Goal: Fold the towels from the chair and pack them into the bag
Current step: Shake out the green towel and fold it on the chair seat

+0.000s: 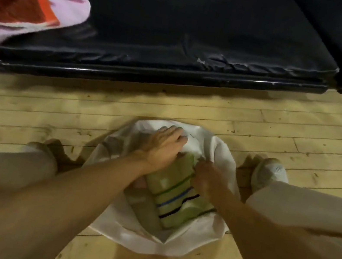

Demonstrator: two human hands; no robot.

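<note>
folded towel (173,200) in bag (204,233): soft, light, we judge; left hand (162,148) presses flat-fingered, right hand (207,177) pinches its folded edge.

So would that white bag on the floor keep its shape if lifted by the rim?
Probably not: the white bag looks thin and crumpled, so it would likely sag. The striped towel filling it should weigh the bottom down, yet seems soft, not fragile.

Glossy white plastic bag (196,236), soft cloth towel (175,203), scuffed wooden floor (77,112)
</note>
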